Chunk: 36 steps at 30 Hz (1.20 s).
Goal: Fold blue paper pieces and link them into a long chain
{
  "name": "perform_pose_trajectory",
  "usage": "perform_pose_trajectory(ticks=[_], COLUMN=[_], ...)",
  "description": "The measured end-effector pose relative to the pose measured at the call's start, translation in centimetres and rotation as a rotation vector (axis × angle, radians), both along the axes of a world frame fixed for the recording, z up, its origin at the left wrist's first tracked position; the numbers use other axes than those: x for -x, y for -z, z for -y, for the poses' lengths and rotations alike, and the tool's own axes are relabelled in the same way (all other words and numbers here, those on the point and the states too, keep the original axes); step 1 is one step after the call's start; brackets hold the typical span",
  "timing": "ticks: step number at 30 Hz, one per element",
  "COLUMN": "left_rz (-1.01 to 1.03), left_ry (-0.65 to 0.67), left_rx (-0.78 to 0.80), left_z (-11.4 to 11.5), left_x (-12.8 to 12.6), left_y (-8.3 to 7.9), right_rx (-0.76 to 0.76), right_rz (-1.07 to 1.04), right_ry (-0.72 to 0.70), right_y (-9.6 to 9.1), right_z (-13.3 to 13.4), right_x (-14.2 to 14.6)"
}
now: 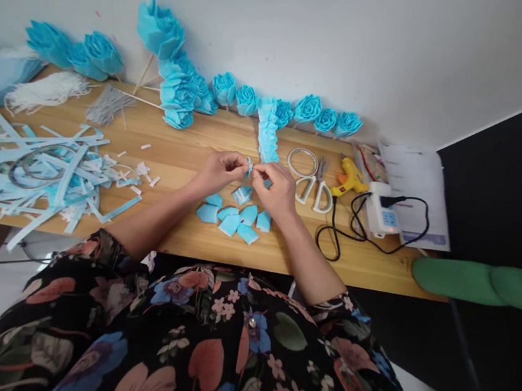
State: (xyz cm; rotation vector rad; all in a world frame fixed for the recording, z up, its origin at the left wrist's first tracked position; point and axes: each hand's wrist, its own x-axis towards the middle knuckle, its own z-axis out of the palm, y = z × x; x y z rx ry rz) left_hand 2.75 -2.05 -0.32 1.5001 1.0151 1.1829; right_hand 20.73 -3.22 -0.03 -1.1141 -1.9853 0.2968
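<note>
Over the middle of the table, my left hand [223,172] and my right hand [275,188] meet with their fingertips pinched on a small blue petal [249,166]. Both hands are closed on it, and the fingers hide part of the piece. Just below lies a small stack of blue petals [242,194]. Nearer to me, several cut blue petals [229,223] are spread on the wood. Behind my hands runs a row of overlapping light-blue petals [268,133], reaching back toward the finished flowers.
Blue flowers [225,89] line the wall. Blue and white scrap strips [64,174] heap at the left, beside folded masks [3,78]. Right of my hands lie a tape roll [302,162], scissors [316,187], a yellow glue gun [351,177] and a corded power strip [383,214]. A green bottle-shaped object [477,281] overhangs the edge.
</note>
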Motion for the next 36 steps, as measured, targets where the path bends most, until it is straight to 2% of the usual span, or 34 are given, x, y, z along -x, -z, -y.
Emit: perform_pose_trajectory(ticks=[9, 15, 18, 22, 25, 28, 30, 36], left_rz=[0.025, 0.056, 0.099, 0.184, 0.214, 0.159, 0.115, 0.017], left_ry=[0.000, 0.027, 0.021, 0.022, 0.056, 0.081, 0.097, 0.080], left_rx=[0.005, 0.012, 0.052, 0.156, 0.196, 0.192, 0.189, 0.175], left_z=[0.0, 0.0, 0.0, 0.1, 0.2, 0.4, 0.4, 0.3], left_x=[0.0, 0.0, 0.0, 0.2, 0.2, 0.1, 0.1, 0.1], left_y=[0.1, 0.0, -0.5, -1.1, -1.3, -1.3, -1.4, -1.4], right_rx=[-0.025, 0.008, 0.069, 0.192, 0.399, 0.598, 0.622, 0.525], right_rz=[-0.015, -0.030, -0.123, -0.408, -0.579, -0.619, -0.614, -0.549], right_ry=[-0.039, -0.004, -0.045, -0.025, -0.103, -0.236, -0.241, -0.179], right_y=[-0.1, -0.2, -0.6, -0.9, -0.5, 0.1, 0.3, 0.0], right_z=[0.0, 0.1, 0.1, -0.3, -0.9, -1.1, -1.1, -0.8], right_x=[-0.2, -0.1, -0.4, -0.9, -1.1, -1.0, -0.9, -0.8])
